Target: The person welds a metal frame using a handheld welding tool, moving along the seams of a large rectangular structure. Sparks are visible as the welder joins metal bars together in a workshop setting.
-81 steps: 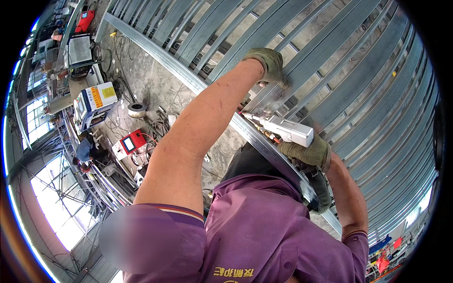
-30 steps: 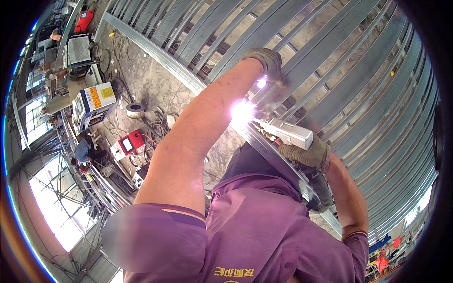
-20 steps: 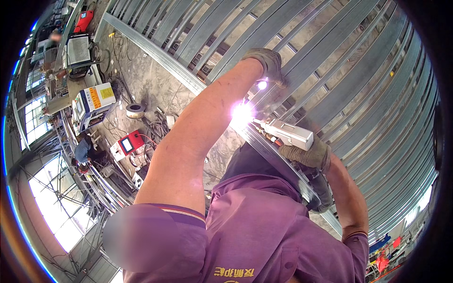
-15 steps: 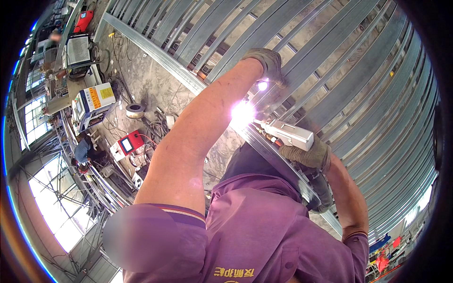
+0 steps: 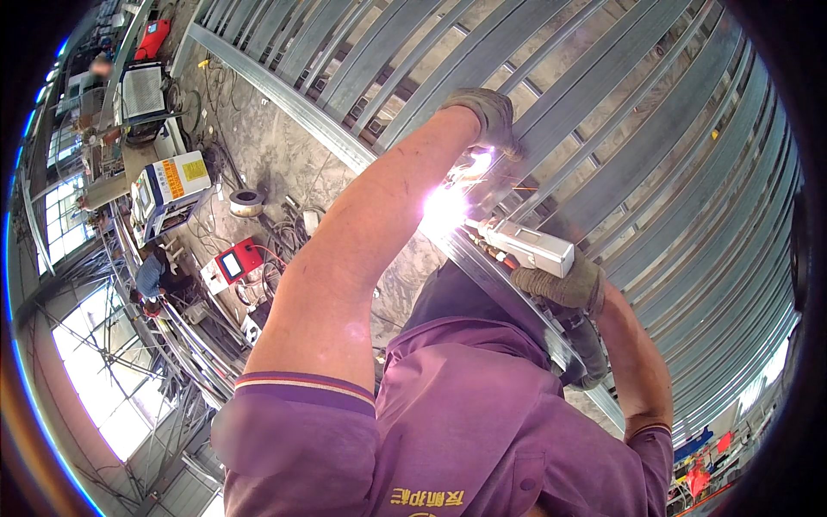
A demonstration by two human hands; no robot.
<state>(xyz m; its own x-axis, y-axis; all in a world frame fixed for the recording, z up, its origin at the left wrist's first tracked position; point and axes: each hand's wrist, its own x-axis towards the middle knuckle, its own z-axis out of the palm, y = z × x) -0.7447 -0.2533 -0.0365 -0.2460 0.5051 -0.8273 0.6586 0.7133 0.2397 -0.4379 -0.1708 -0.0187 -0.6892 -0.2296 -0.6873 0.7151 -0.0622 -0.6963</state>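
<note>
My right hand (image 5: pixel 564 285), in a dark work glove, is wrapped round a silver-white handheld welding gun (image 5: pixel 536 247). The gun's tip points left at a blinding white-violet glare (image 5: pixel 444 209) on the long frame rail (image 5: pixel 495 274); the glare hides the joint itself. Beyond it my left hand (image 5: pixel 488 119), also gloved, is bent over a grey metal slat (image 5: pixel 556 108), fingers curled down along it. A second, smaller bright spot shows just below those fingers, with thin sparks around it. The left fingertips are partly lost in the light.
Rows of parallel metal slats (image 5: pixel 715 164) fill the right side. On the floor to the left are a red-and-white control box (image 5: pixel 233 262), a wire spool (image 5: pixel 247 202), cables and a white-blue machine (image 5: pixel 172 185). Farther left, another person in blue (image 5: pixel 153 274) bends down.
The small bright spot under my left hand has spread into streaks, and fine sparks now fly to the right. Both hands and the welding gun have hardly moved.
</note>
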